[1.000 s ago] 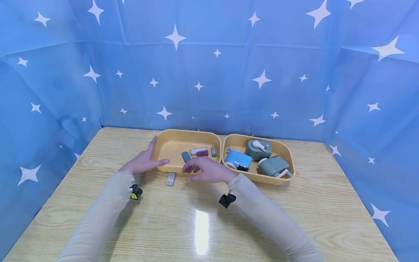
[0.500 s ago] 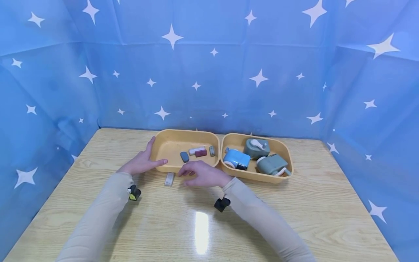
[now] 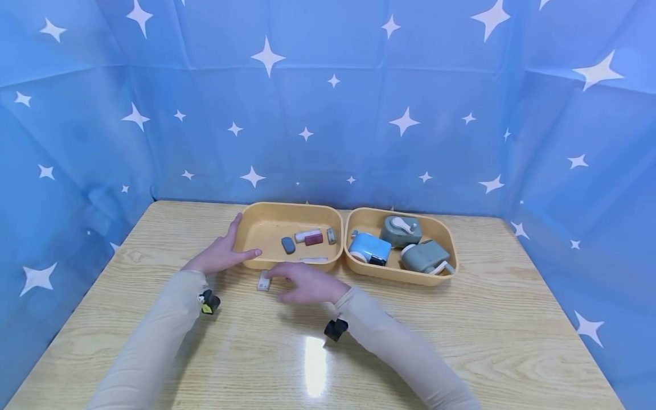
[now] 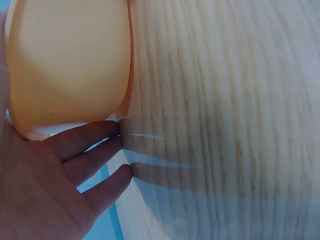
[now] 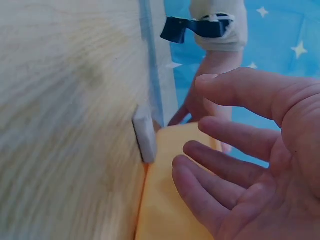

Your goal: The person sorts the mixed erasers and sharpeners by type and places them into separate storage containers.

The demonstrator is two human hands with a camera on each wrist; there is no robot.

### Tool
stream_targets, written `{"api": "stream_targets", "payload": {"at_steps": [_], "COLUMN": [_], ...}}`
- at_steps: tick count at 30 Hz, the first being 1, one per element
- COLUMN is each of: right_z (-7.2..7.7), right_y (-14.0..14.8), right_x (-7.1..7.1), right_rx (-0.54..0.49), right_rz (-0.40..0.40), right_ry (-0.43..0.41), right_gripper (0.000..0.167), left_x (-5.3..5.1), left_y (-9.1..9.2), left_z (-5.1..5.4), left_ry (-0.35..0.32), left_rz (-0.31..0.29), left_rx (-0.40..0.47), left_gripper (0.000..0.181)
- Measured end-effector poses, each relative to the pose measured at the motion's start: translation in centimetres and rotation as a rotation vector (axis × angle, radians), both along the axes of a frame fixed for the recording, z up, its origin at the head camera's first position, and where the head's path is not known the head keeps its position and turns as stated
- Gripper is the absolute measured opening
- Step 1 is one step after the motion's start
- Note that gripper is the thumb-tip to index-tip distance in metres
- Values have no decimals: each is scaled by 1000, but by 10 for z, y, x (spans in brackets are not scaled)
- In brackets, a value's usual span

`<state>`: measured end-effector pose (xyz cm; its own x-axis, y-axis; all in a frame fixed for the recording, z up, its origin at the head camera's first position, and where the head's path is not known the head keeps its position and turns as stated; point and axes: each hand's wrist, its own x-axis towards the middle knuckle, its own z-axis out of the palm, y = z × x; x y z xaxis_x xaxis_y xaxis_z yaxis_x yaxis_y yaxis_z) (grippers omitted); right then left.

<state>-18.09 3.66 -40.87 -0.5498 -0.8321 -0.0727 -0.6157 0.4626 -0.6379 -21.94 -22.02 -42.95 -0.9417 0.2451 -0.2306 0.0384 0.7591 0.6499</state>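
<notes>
My left hand [image 3: 221, 253] rests against the left end of the left tan bin [image 3: 266, 204], its thumb at the front rim. In the left wrist view its fingers [image 4: 92, 155] extend along the bin's outside, near the table. My right hand [image 3: 310, 283] is in front of this bin, fingers reaching toward a small light-grey block [image 3: 263, 281], perhaps an eraser, on the table. The right wrist view shows the block [image 5: 145, 134] apart from the loosely bent fingers. Inside the bin are a blue piece [image 3: 288, 245], a whitish piece [image 3: 303, 236], a maroon block [image 3: 314, 240] and a grey piece [image 3: 331, 236].
A second tan bin [image 3: 451, 242] stands just right of the first. It holds a light-blue crank pencil sharpener [image 3: 371, 247] and two grey-green ones [image 3: 402, 232]. A pale flat piece [image 3: 314, 260] lies by the left bin's front wall. A blue star-patterned curtain encloses the table.
My right hand has moved from the left bin's front rim left and nearer me, to the grey block. The pale piece by the front wall now shows. My left hand stays at the bin.
</notes>
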Motion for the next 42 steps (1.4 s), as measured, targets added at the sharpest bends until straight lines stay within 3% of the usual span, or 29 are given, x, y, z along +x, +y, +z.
{"api": "stream_targets", "payload": {"at_steps": [7, 22, 35, 42], "right_z": [-7, -23, -26, -29], "right_y": [-12, -21, -23, -24], "right_x": [2, 4, 6, 5], "right_rx": [47, 78, 98, 120], "right_rz": [12, -54, -55, -66], "right_ry": [68, 10, 23, 51], "right_gripper": [57, 62, 65, 56], "left_x": [0, 0, 0, -1], "left_y": [0, 0, 0, 0], "left_z": [0, -3, -2, -2], "left_ry": [8, 2, 15, 28], "left_rz": [-2, 2, 2, 2], "left_rx": [-4, 11, 1, -3], "left_gripper": [115, 116, 116, 116]}}
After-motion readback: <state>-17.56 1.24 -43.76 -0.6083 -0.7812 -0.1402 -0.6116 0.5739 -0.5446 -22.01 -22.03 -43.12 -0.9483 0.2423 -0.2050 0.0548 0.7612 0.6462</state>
